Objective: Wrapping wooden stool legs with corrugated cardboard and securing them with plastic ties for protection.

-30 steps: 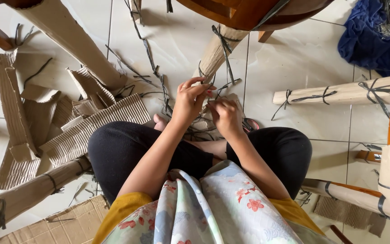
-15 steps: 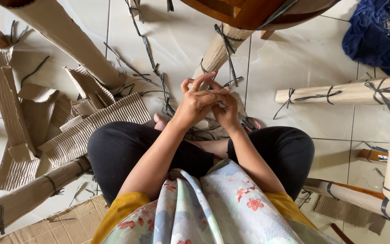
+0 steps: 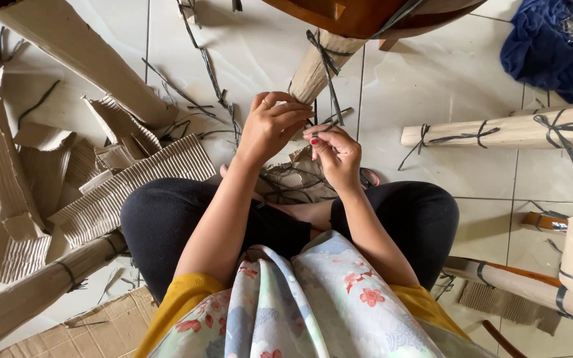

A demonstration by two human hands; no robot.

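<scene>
Above the crossed legs, left hand (image 3: 270, 126) and right hand (image 3: 336, 149) are meeting, both pinching a dark strap (image 3: 329, 73) binding the cardboard-wrapped chair leg (image 3: 313, 73). Stripped cardboard (image 3: 134, 179) is lying around; other wrapped legs (image 3: 499, 131) are awaiting unwrapping, apparently.

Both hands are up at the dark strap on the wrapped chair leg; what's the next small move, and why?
Probably draw the strap end toward the body to tighten it. The right hand pinches that end, the left hand hovers beside it, and the strap is already knotted around the cardboard-wrapped leg, with loose tails hanging.
</scene>
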